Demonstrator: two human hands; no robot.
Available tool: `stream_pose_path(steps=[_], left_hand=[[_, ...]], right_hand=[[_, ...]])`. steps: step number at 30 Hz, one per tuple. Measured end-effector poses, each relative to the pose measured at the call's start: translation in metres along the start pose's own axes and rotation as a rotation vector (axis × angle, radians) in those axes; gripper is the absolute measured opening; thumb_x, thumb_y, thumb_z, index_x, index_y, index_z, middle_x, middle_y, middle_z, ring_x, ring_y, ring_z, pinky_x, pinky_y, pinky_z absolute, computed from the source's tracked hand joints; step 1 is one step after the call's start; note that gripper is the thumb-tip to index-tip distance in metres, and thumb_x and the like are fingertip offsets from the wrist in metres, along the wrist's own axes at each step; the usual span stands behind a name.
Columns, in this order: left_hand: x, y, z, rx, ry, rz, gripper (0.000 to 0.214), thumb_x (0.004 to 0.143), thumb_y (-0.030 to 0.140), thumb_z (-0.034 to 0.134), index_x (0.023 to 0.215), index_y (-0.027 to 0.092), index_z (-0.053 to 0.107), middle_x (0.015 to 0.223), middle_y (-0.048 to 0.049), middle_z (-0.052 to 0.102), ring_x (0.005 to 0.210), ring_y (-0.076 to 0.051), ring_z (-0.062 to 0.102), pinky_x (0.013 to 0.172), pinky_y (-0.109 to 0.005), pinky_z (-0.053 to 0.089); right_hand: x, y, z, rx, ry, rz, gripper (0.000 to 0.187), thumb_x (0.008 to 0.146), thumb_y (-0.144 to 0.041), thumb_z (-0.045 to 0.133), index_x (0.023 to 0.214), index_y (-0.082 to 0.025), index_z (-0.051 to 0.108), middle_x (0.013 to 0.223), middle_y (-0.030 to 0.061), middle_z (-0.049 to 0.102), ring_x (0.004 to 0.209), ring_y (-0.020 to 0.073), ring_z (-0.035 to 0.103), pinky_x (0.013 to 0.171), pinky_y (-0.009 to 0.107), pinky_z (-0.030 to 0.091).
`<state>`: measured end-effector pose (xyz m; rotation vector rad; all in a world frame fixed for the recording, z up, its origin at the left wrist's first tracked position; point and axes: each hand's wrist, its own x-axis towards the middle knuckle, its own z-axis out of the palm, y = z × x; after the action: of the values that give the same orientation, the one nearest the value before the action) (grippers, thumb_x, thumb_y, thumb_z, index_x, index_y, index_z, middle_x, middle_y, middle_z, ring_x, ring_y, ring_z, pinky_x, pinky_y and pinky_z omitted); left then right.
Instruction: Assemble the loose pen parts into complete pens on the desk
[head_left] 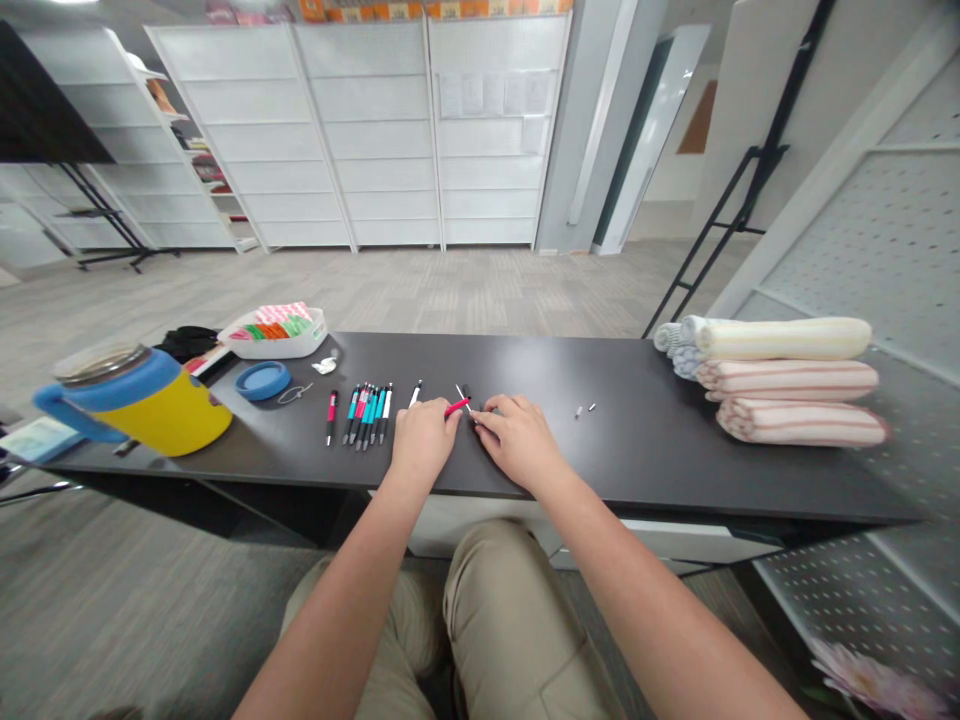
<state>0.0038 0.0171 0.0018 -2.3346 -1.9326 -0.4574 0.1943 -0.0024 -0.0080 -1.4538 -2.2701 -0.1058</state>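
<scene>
L hand pinches light, stiff, slick red pen barrel, fingers narrow, best held mid-barrel; R hand just beside, grip unclear, over black desk.

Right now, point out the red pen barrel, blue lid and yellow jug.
Red pen barrel (456, 408), head view, middle of the barrel.
Blue lid (262, 381), head view, top face.
Yellow jug (169, 415), head view, yellow side.

A row of pens lies on the desk, with a tray behind it, a jug to its left, and folded towels stacked at the far right end.
</scene>
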Motion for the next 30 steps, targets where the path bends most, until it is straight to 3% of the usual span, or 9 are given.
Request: stream_pose_path(steps=[7, 13, 22, 30], left_hand=[[0.000, 0.001, 0.000, -0.027, 0.070, -0.015, 0.029, 0.106, 0.043, 0.050, 0.100, 0.020, 0.067, 0.094, -0.0084, 0.075, 0.096, -0.029, 0.069, 0.080, -0.038, 0.041], [0.000, 0.002, -0.003, -0.052, 0.086, -0.033, 0.030, 0.109, 0.041, 0.041, 0.104, 0.020, 0.062, 0.096, -0.0084, 0.074, 0.095, -0.028, 0.069, 0.079, -0.037, 0.041], [0.003, 0.003, 0.000, -0.011, 0.035, -0.027, 0.028, 0.110, 0.036, 0.040, 0.103, 0.020, 0.062, 0.097, -0.0104, 0.074, 0.098, -0.029, 0.070, 0.082, -0.038, 0.043], [0.005, 0.006, 0.004, 0.031, -0.011, -0.008, 0.029, 0.109, 0.034, 0.039, 0.107, 0.018, 0.064, 0.101, -0.0126, 0.074, 0.101, -0.031, 0.069, 0.086, -0.042, 0.044]], right_hand=[[0.001, 0.001, 0.000, 0.014, -0.027, -0.013, 0.025, 0.106, -0.037, 0.057, 0.110, -0.028, 0.080, 0.118, 0.0070, 0.074, 0.111, 0.0267, 0.056, 0.090, 0.041, 0.041], [0.001, -0.002, -0.004, 0.013, -0.031, -0.031, 0.026, 0.104, -0.036, 0.061, 0.125, -0.030, 0.075, 0.123, 0.0072, 0.073, 0.114, 0.0263, 0.055, 0.089, 0.040, 0.041], [0.000, 0.000, 0.001, -0.031, -0.050, -0.011, 0.026, 0.105, -0.037, 0.059, 0.096, -0.023, 0.079, 0.104, 0.0074, 0.077, 0.107, 0.0253, 0.057, 0.089, 0.038, 0.040], [0.001, -0.009, -0.022, -0.107, -0.195, 0.118, 0.010, 0.098, -0.028, 0.066, 0.103, -0.022, 0.073, 0.099, 0.0091, 0.077, 0.104, 0.0277, 0.062, 0.086, 0.036, 0.044]])
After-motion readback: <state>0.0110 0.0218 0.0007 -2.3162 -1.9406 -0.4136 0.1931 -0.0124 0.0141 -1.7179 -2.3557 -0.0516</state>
